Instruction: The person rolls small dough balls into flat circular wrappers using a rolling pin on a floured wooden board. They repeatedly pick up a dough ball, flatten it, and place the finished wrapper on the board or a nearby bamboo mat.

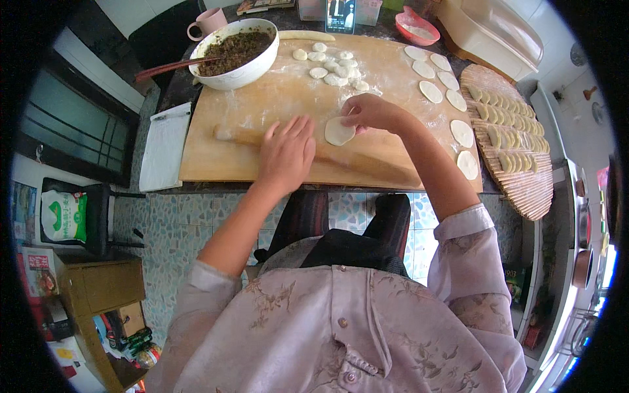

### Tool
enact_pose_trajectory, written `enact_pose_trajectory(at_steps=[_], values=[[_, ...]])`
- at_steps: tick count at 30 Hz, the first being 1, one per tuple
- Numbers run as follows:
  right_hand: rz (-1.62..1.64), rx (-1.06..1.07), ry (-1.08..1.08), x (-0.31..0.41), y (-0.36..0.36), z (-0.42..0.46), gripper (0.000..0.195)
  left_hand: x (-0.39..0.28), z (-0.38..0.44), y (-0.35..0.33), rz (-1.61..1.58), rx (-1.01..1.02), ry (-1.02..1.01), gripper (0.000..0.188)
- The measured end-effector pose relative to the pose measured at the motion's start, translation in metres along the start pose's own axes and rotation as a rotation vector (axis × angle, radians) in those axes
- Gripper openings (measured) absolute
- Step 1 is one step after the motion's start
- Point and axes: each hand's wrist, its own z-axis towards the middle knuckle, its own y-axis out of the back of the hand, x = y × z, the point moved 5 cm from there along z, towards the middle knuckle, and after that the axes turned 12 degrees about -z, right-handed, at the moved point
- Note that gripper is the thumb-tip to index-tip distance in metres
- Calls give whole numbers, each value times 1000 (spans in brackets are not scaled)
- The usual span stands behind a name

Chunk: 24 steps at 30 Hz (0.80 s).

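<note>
A wooden rolling pin (241, 135) lies across the floured wooden board (211, 162). My left hand (289, 152) rests flat over it, fingers extended. Between the thumb and fingers of my right hand (366, 113) is the edge of a round dough wrapper (339, 131), just right of my left hand. Small floured dough pieces (339, 69) are clustered beyond my hands, with a dough strip (307, 36) at the board's far edge. Several rolled wrappers (431, 92) are spread along the board's right side. A white bowl of dark chopped filling (236, 49) holds chopsticks (177, 68).
Filled dumplings (511, 130) stand in rows on a ribbed oval tray (528, 196) at the right. A red dish of flour (416, 29), a propped phone (340, 17) and a pink mug (211, 23) stand beyond the board. A white cloth-like sheet (164, 147) lies left.
</note>
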Motion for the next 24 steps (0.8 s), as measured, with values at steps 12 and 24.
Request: enact_pose_trajectory(at_steps=[12,24], values=[[-455,-123,189,6,-7,15,30,10,40,-10,146,-103,-84,49],[-393,-126,153,4,1,17,26,28,91,-23,179,-6,55,53]])
